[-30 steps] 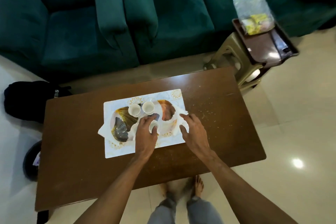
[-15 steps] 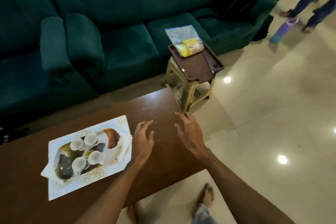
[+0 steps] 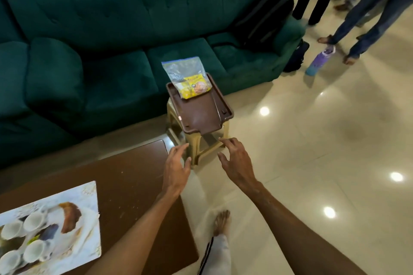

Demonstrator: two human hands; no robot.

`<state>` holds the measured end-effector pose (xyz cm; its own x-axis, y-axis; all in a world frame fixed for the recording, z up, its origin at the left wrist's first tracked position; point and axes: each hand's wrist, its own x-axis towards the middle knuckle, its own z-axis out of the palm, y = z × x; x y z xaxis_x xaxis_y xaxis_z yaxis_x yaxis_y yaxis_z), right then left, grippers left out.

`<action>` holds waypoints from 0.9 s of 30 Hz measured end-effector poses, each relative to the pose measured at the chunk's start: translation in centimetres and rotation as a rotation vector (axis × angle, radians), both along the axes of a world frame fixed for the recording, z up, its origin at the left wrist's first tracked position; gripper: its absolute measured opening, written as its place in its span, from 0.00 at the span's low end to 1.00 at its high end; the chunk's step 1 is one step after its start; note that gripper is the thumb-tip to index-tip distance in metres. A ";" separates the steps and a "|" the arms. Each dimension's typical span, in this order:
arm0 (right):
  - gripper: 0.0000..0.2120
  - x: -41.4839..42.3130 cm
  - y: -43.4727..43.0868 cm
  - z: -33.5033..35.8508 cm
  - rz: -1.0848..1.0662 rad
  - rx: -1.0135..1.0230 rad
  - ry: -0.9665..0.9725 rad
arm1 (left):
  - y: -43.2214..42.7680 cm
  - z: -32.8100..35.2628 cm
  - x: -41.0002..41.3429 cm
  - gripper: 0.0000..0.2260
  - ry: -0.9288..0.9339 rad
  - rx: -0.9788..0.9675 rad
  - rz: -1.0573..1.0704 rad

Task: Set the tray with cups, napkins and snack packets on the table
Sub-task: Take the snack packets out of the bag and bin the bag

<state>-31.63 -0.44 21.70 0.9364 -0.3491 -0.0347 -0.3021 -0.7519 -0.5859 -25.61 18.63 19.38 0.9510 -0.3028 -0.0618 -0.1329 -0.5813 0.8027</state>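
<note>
**Green sofa room: both hands off the white tray, off toward the stool**

Glossy tiled floor, dark green sofa along the wall, brown desk cutting in from the lower left. White tray parked flat on the desk's near-left part, four white cups standing upright on it, a white napkin tucked at its right edge. One second ago: both hands down on that tray, adjusting cups. Half a second ago: lifted clear, swinging right. Now: well apart from the tray, out past the desk's far corner.

Left hand empty, fingers spread and loose, hovering over the desk edge. Right hand likewise empty, fingers fanned, out over the floor. Both aimed at the tan plastic stool just beyond the fingertips, not touching it yet.

On top of the stool, a brown tray, and on its far end a clear zip bag holding yellow snack packets.

Reading of it: cups and napkins look settled, snack packets the missing piece. Likely next a reach for the bag, needing a longer stretch past the brown tray's near rim.

Bystanders' legs and a purple bottle at the far right, well clear of the action.
</note>
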 end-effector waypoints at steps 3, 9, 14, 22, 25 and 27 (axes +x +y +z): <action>0.23 4.2 -4.5 -0.2 0.047 -0.006 0.003 | -4.0 -1.1 4.8 0.22 0.007 -0.007 0.039; 0.25 15.2 -12.7 -0.9 0.094 0.020 0.049 | -11.0 -2.0 15.4 0.22 0.028 -0.005 0.122; 0.25 25.8 -16.5 -1.9 0.097 0.070 0.073 | -14.6 -1.4 24.4 0.25 0.067 0.012 0.222; 0.26 41.9 -18.8 -9.5 0.198 0.192 0.106 | -18.1 -6.9 37.4 0.26 0.149 0.067 0.343; 0.28 46.8 -19.3 -14.3 0.196 0.275 0.157 | -18.6 -10.7 41.6 0.27 0.218 0.106 0.388; 0.32 49.9 -19.8 -17.9 0.191 0.305 0.167 | -18.7 -14.3 44.5 0.29 0.248 0.125 0.418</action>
<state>18.32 -20.20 3.82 0.9561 -0.1195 -0.2674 -0.2839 -0.6030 -0.7455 18.89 -0.10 5.09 0.9414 0.1253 -0.3133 0.3183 -0.6376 0.7015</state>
